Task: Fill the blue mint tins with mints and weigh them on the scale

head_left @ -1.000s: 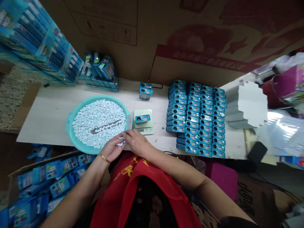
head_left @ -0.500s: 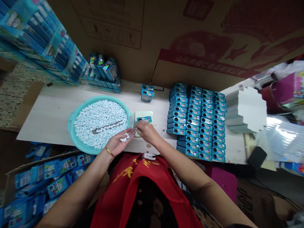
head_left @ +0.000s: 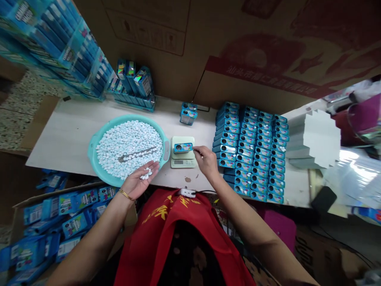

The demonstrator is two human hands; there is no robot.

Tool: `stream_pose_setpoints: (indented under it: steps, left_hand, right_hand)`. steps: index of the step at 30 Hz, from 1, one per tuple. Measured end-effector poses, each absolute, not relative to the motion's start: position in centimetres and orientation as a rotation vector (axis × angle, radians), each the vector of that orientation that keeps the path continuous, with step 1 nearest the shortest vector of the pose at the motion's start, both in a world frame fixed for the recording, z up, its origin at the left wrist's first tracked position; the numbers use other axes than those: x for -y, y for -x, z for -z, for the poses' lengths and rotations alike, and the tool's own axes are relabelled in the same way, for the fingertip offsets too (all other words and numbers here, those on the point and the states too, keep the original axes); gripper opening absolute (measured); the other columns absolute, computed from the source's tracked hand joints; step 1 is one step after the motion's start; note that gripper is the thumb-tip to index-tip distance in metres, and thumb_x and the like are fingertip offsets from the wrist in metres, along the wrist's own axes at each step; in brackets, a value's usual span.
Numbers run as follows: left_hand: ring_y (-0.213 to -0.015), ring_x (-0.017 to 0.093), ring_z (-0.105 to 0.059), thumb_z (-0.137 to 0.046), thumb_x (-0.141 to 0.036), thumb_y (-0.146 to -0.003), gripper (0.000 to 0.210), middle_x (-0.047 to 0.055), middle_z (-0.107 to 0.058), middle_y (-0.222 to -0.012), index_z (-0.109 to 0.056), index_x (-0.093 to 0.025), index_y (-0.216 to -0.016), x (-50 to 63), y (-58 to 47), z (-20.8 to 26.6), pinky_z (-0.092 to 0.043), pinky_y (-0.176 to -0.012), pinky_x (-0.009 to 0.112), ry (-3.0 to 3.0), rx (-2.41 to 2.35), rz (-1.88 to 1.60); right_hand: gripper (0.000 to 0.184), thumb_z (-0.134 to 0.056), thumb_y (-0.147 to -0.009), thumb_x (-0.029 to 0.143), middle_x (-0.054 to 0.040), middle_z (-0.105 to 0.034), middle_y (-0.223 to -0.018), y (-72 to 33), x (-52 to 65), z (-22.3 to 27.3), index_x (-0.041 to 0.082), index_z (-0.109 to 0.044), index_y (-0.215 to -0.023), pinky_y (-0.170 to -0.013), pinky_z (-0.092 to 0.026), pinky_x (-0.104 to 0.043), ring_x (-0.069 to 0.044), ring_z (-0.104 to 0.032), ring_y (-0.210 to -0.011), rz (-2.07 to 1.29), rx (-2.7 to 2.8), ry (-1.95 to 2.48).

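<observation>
Leftward of the left hand (head_left: 138,182) and nearer the body, blue packs (head_left: 76,222) lie heaped; they look light and thin-walled, best lifted by their edges without squeezing. Just beyond that hand sits a turquoise basin (head_left: 93,157) of small pale pieces (head_left: 131,135), with a slim metal strip (head_left: 123,159) lying among them. Full as it is, the basin is probably the heaviest thing near the hands, so its rim or end grips would be the place to hold. The left hand is palm up, fingers spread and slightly curled, cupping a few white pieces (head_left: 146,173); these look hard, smooth and apt to roll, safer in a hollowed palm or singly between fingertips. Between the two hands, on the surface (head_left: 59,153), stands a small scale (head_left: 184,156) bearing a blue box (head_left: 185,149). This box looks light and fairly stiff, though likely to slide; its narrow ends or long sides suit a gentle pinch. The right hand (head_left: 207,161) has thumb and fingers drawn together at the box's right end; whether they grip it or hold a piece, I cannot tell. Right of that hand, packed rows of boxes (head_left: 244,159) stand close together, leaving mainly their upper edges to grasp.
</observation>
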State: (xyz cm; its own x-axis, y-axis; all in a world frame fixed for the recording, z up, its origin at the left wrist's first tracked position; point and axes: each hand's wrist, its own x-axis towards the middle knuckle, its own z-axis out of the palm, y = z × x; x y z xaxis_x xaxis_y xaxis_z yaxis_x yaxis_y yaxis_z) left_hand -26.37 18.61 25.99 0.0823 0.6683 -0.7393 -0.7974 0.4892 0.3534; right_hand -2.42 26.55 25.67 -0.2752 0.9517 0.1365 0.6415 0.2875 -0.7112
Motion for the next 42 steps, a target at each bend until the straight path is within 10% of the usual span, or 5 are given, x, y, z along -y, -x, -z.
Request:
stream_pose_setpoints:
  steps: [15,42]
  left_hand:
    - [-0.087,0.018,-0.059,-0.046,0.006,-0.064,0.038,0.006,-0.065,-0.087,-0.063,-0.012,-0.093,-14.7,23.8,-24.5,-0.043,-0.085,0.031,0.047,-0.789,-0.826]
    - [-0.096,0.020,-0.058,-0.047,0.001,-0.070,0.033,0.013,-0.063,-0.099,-0.060,-0.009,-0.099,-17.5,24.3,-25.1,-0.049,-0.078,0.025,0.179,-0.925,-0.944]
  right_hand:
    - [0.014,-0.048,-0.077,0.016,-0.0046,-0.055,-0.086,9.0,-18.5,-26.7,0.018,-0.052,-0.091,-0.059,-0.045,-0.027,-0.018,-0.052,-0.076,-0.829,2.750,0.996]
    - [0.014,-0.049,-0.080,0.021,-0.0039,-0.060,-0.085,5.3,-25.9,-26.4,0.020,-0.061,-0.085,-0.076,-0.046,-0.028,-0.014,-0.056,-0.083,-0.960,1.829,1.276]
